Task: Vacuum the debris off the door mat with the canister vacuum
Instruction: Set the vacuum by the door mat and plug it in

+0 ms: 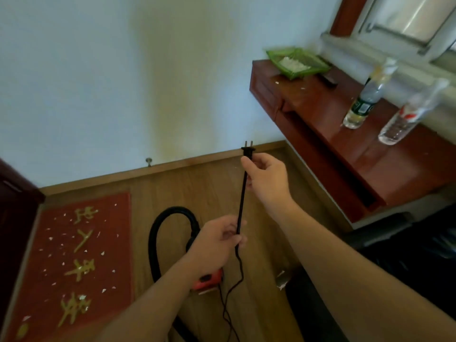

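A red door mat [74, 262] with gold characters lies on the wooden floor at the left, strewn with small white scraps [61, 243]. The red canister vacuum [209, 280] sits on the floor, mostly hidden behind my left forearm, and its black hose [158, 225] loops upward. The black power cord [242, 198] runs taut between my hands. My right hand [266, 178] pinches the cord just below the two-pin plug [247, 149]. My left hand [219, 240] grips the cord lower down. Below it the cord trails loose to the floor.
A dark red desk [345, 144] stands at the right with a green tray [296, 61] of white scraps and two plastic bottles [362, 102]. A black chair [394, 243] sits under it. A dark cabinet edge [14, 193] flanks the mat. A doorstop [148, 161] juts from the baseboard.
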`<action>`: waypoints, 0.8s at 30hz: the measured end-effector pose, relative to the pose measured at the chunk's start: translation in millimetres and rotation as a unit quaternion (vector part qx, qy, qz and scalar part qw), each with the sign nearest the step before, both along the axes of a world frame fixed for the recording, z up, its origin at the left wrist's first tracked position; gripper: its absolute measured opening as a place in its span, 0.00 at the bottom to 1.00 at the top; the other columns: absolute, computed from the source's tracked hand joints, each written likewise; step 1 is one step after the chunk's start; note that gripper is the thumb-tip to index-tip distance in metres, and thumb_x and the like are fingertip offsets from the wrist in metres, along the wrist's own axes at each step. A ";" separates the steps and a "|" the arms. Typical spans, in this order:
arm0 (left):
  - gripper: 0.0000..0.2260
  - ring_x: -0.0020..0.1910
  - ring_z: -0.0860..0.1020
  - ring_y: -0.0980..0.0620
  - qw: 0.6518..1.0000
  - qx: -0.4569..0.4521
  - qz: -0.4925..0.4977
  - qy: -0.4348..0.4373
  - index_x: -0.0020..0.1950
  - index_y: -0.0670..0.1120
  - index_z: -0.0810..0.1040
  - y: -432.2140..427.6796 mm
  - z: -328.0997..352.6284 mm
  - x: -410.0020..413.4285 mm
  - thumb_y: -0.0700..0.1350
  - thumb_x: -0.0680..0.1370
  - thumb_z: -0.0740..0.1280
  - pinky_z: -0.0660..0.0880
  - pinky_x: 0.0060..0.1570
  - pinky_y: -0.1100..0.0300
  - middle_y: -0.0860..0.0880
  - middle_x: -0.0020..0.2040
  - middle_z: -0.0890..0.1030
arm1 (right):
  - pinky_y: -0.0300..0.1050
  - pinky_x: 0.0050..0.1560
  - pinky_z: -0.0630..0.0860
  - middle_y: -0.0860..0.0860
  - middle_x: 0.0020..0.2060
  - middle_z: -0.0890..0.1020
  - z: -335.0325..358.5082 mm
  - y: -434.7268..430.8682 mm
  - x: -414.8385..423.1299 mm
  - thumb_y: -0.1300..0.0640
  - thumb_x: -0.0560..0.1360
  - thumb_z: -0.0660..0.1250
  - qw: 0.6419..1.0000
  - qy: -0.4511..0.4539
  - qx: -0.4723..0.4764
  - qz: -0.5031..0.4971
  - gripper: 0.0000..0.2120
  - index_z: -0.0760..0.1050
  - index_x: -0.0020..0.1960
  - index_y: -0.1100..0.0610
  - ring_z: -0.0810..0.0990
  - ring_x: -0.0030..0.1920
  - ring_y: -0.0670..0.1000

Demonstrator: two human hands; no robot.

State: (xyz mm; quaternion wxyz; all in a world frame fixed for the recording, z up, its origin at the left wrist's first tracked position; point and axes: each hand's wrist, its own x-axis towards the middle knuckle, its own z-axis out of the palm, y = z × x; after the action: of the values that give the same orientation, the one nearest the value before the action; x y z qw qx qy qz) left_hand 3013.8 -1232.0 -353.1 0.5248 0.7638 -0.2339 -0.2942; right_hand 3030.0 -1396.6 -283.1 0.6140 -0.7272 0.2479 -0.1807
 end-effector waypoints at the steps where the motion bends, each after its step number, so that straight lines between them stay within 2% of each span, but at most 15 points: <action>1: 0.13 0.44 0.83 0.59 1.000 -0.001 -0.002 -0.010 0.59 0.49 0.79 -0.7 13.2 -0.2 0.33 0.81 0.65 0.76 0.48 0.68 0.49 0.44 0.85 | 0.55 0.46 0.85 0.48 0.41 0.84 14.8 0.1 -1.9 0.50 0.79 0.70 1.000 -0.009 -0.002 -0.001 0.01 0.80 0.50 0.45 0.84 0.42 0.49; 7: 0.14 0.47 0.84 0.57 0.997 -0.005 -0.016 -0.073 0.60 0.50 0.78 -0.9 89.2 -6.6 0.33 0.81 0.65 0.79 0.55 0.62 0.49 0.44 0.85 | 0.58 0.45 0.84 0.49 0.39 0.83 96.7 1.8 -15.0 0.52 0.80 0.70 0.999 -0.047 -0.013 -0.003 0.00 0.79 0.50 0.47 0.81 0.37 0.48; 11: 0.14 0.48 0.84 0.57 0.993 0.005 -0.018 -0.119 0.61 0.51 0.78 3.1 131.8 -11.4 0.34 0.81 0.66 0.80 0.59 0.57 0.51 0.44 0.85 | 0.53 0.43 0.85 0.52 0.40 0.83 141.2 4.7 -23.6 0.52 0.79 0.70 0.998 -0.070 -0.003 -0.005 0.05 0.81 0.54 0.52 0.81 0.37 0.48; 15: 0.14 0.47 0.84 0.60 0.990 0.009 -0.020 -0.143 0.63 0.51 0.78 10.4 176.0 -16.8 0.35 0.81 0.66 0.79 0.58 0.62 0.51 0.44 0.85 | 0.40 0.33 0.79 0.52 0.38 0.81 181.3 10.1 -31.6 0.54 0.80 0.70 0.995 -0.098 -0.005 -0.020 0.05 0.80 0.54 0.54 0.79 0.34 0.46; 20: 0.13 0.48 0.84 0.60 0.984 -0.003 -0.050 -0.173 0.65 0.49 0.78 20.3 229.5 -24.1 0.37 0.82 0.66 0.77 0.55 0.68 0.52 0.44 0.85 | 0.44 0.36 0.81 0.51 0.37 0.80 233.1 20.5 -48.0 0.54 0.79 0.71 0.993 -0.113 -0.001 -0.045 0.09 0.82 0.56 0.57 0.80 0.34 0.48; 24: 0.13 0.47 0.84 0.59 0.981 -0.039 -0.077 -0.176 0.64 0.49 0.78 29.8 265.7 -30.0 0.37 0.82 0.66 0.79 0.54 0.66 0.51 0.43 0.85 | 0.38 0.32 0.77 0.56 0.40 0.82 273.4 35.5 -64.3 0.55 0.79 0.71 0.988 -0.137 -0.012 -0.066 0.10 0.82 0.56 0.59 0.79 0.35 0.49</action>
State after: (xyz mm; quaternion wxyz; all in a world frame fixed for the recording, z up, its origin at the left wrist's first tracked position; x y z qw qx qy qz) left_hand 2983.9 -1202.2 -87.4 0.4805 0.7623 -0.3922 -0.1853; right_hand 2965.7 -1361.1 -9.7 0.6204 -0.6848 0.2062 -0.3218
